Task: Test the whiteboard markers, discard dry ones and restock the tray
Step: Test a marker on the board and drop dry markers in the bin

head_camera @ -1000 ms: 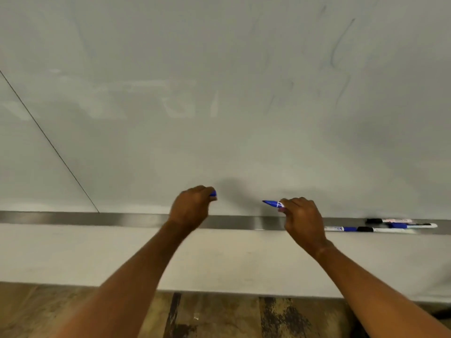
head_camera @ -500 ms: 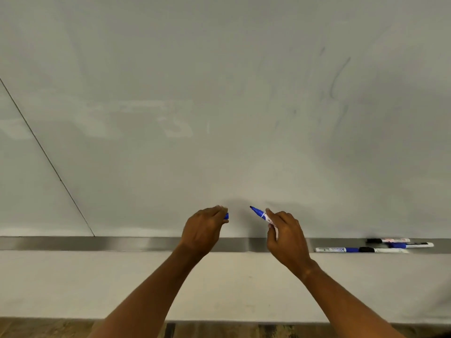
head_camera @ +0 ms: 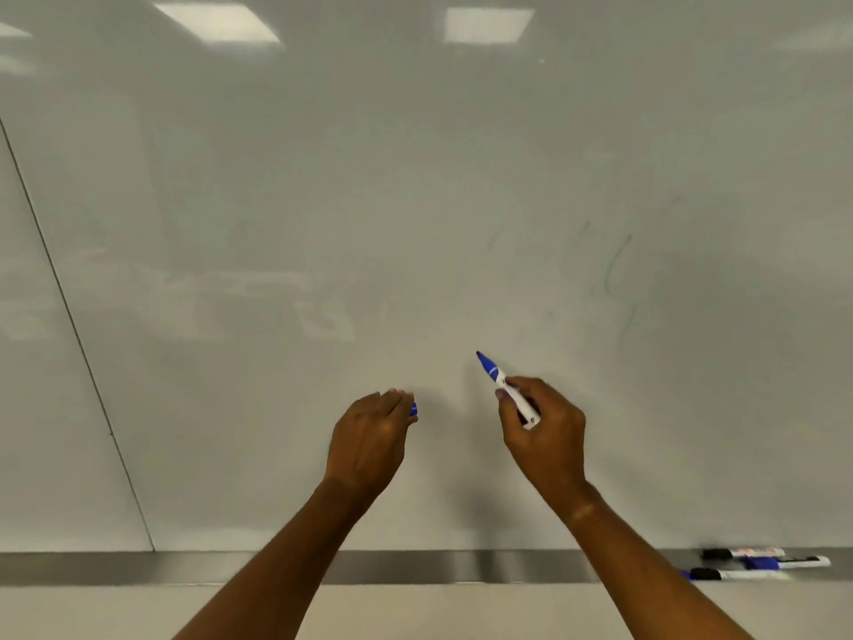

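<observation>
Marker (head_camera: 507,388) is sitting in your right hand (head_camera: 544,431), fingers gripping it, blue tip pointing at the whiteboard (head_camera: 415,200); your left hand (head_camera: 369,438) is curling around the blue cap (head_camera: 413,409); more markers (head_camera: 757,564) are lying in the tray (head_camera: 138,568).

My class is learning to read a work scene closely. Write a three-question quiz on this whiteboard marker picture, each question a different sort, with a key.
1. True or false: the blue marker in the right hand is uncapped.
2. What does the left hand hold? A) blue cap B) eraser C) nothing
3. Fill in: the spare markers lie on the ___ at lower right.

Key: 1 true; 2 A; 3 tray.
</observation>
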The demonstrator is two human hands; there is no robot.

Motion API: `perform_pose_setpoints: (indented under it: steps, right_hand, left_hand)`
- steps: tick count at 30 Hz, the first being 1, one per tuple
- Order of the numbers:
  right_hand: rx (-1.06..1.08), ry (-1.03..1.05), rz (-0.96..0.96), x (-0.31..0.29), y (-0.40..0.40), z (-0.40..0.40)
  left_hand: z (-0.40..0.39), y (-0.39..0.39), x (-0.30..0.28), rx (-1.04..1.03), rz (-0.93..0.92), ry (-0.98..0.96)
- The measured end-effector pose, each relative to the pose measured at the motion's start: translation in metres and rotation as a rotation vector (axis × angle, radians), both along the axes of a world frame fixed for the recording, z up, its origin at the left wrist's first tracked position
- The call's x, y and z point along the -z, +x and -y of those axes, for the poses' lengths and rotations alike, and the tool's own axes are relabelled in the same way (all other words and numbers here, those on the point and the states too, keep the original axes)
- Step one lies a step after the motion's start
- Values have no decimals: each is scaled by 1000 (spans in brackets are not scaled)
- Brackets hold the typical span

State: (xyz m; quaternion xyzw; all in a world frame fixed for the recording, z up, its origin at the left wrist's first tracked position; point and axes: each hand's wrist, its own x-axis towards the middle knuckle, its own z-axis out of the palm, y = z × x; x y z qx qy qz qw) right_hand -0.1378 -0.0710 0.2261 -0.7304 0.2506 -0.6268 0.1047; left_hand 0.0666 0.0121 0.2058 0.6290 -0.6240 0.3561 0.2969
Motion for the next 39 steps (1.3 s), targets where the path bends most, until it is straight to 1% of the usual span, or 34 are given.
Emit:
perform_pose_setpoints:
  steps: [3, 7, 11, 15, 19, 22, 25, 28, 31, 33, 35, 39]
  right_hand:
    - [49, -77, 82, -42, 10, 1]
    - [75, -161, 130, -90, 22, -1]
    - [142, -261, 120, -129, 34, -2]
    - [204, -296, 70, -151, 46, 5]
    - [240, -320, 4, -149, 55, 7]
    - [241, -341, -82, -132, 56, 6]
    - [244, -239, -44, -108, 47, 9]
    - [240, -211, -98, -78, 42, 6]
    - [209, -125, -105, -54, 38, 3]
    - [186, -115, -172, -44, 38, 0]
    - [134, -117, -165, -46, 39, -5]
    - [103, -202, 0, -91, 44, -9]
  left_hand:
    - [2, 3, -20, -18, 21, -79]
    - [3, 7, -38, -21, 28, -135]
    - [0, 10, -51, -24, 41, -150]
    - [-3, 12, -53, -39, 38, -133]
    - [-4, 15, -50, -49, 33, -114]
    - [-5, 16, -48, -56, 23, -103]
    - [-5, 17, -47, -43, 7, -101]
    - [-6, 18, -44, -48, -7, -88]
    - [-3, 18, -41, -45, -17, -71]
    - [-2, 18, -40, -54, -17, -59]
    - [-1, 18, -38, -63, -13, -41]
    - [-2, 20, -36, -84, -12, -25]
